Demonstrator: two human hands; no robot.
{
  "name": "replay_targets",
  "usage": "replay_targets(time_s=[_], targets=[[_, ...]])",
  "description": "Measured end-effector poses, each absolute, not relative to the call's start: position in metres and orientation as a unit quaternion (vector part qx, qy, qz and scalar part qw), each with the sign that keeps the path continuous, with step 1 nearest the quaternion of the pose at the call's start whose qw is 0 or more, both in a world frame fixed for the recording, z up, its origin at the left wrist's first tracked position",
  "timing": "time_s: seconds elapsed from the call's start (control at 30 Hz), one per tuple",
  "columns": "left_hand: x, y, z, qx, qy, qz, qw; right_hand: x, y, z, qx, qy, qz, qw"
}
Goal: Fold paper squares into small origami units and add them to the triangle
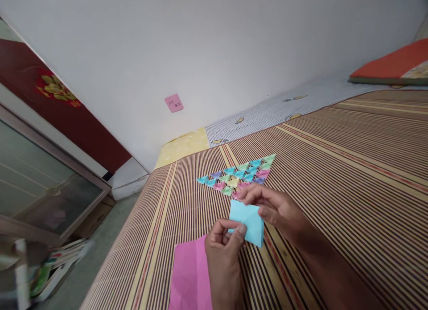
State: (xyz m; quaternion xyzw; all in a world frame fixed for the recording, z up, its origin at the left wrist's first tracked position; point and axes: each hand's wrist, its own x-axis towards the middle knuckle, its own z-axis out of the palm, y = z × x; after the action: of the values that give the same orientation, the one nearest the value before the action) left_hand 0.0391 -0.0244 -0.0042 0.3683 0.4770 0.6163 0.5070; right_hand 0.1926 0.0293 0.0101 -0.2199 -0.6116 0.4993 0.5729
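A light blue sheet of paper (249, 221) is held above a striped bamboo mat (334, 181). My left hand (224, 245) pinches its lower left edge between thumb and fingers. My right hand (274, 207) grips its upper right edge, fingers closed over the paper. Just beyond the hands, several small folded paper pieces (240, 174) in blue, green, pink, yellow and purple lie arranged in a triangle on the mat. A pink sheet of paper (189, 274) lies flat on the mat below my left hand.
A white wall (200, 47) carries a pink sticky note (174, 103). Patterned bedding (284, 109) edges the mat's far side; an orange cushion (394, 63) sits far right. A glass-fronted cabinet (43, 185) and books on the floor (56, 265) are on the left.
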Motion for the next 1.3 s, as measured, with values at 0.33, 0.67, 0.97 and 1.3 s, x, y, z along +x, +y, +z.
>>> replay_targets(time_s=[0.33,0.67,0.97,1.3], targets=[[0.051,-0.029,0.001,0.350,0.595,0.684,0.236,0.176,0.026,0.009,-0.303,-0.597,0.556,0.493],[0.041,-0.025,0.004,0.346,0.456,0.605,0.553,0.185,0.025,0.006,-0.319,-0.653,0.511,0.458],[0.021,-0.028,0.005,0.482,0.402,0.482,0.611,0.200,0.027,0.014,-0.326,-0.685,0.479,0.442],[0.038,-0.024,-0.004,0.430,0.442,0.543,0.570,0.195,0.025,0.019,-0.301,-0.668,0.506,0.455]])
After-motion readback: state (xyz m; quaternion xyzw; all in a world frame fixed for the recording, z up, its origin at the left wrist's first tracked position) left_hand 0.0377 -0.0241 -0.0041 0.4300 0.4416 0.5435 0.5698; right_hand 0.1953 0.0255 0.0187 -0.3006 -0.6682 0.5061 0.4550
